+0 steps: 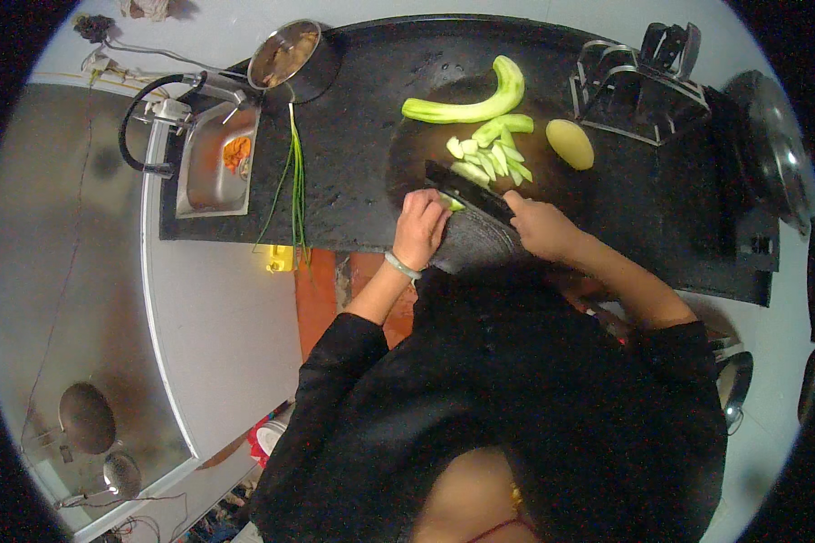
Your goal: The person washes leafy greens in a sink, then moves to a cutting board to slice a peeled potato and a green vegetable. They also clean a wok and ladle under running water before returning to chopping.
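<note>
My right hand grips a dark-bladed kitchen knife, its blade slanting up to the left over a dark round cutting board. With bent fingers, my left hand holds a piece of peeled green gourd close to the blade's near side. Just beyond the blade lies a pale chunk, and past it a heap of cut gourd pieces. Behind these rests a thicker piece. A long curved peeled gourd lies farthest back. What looks like a peeled potato sits to the right.
Scallions overhang the front edge of the black countertop. To the left are a metal pot holding brown food and a sink with orange food inside. A knife rack and a large lidded pan stand at right.
</note>
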### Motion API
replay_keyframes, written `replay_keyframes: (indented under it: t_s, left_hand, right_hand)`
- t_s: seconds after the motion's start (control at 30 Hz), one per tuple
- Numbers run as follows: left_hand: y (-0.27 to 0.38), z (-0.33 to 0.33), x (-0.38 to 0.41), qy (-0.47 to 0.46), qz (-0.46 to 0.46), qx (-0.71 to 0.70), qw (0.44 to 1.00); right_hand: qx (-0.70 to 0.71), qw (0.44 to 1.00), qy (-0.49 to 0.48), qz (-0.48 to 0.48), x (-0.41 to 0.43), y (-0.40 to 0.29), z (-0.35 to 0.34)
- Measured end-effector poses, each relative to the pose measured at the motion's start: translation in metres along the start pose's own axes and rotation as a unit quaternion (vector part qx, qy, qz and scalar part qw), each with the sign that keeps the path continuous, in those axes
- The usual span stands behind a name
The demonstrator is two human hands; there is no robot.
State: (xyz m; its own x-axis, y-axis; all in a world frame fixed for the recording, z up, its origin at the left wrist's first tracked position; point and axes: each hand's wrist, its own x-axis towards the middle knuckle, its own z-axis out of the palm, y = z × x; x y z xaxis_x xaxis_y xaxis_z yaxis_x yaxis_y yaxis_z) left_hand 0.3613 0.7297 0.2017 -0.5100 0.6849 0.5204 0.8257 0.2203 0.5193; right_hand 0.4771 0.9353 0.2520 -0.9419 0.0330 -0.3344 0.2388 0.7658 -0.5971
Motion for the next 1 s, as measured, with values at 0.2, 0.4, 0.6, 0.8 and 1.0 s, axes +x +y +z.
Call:
replay_keyframes:
  t_s: [0.2, 0.4, 0.6, 0.8, 1.0]
  left_hand:
    - [-0.015, 0.016, 0.021, 0.05, -0.099, -0.048, 0.993]
    - [-0.032, -0.012, 0.0, 0.223, -0.242, -0.034, 0.944]
    - [-0.043, -0.02, -0.013, 0.244, -0.246, -0.01, 0.938]
    - [-0.036, -0.032, 0.018, 0.249, -0.175, 0.001, 0.953]
    - [-0.029, -0.037, 0.103, 0.179, -0.135, -0.099, 0.97]
  right_hand:
    - [0.005, 0.998, 0.029, 0.05, -0.002, 0.007, -0.011]
    - [-0.036, 0.998, 0.052, 0.002, -0.014, -0.023, -0.018]
    - [-0.083, 0.996, -0.01, 0.027, 0.001, -0.028, -0.007]
    - [-0.048, 0.998, 0.008, 0.036, -0.008, -0.031, -0.013]
    - [-0.001, 0.999, 0.0, 0.036, -0.031, -0.034, -0.015]
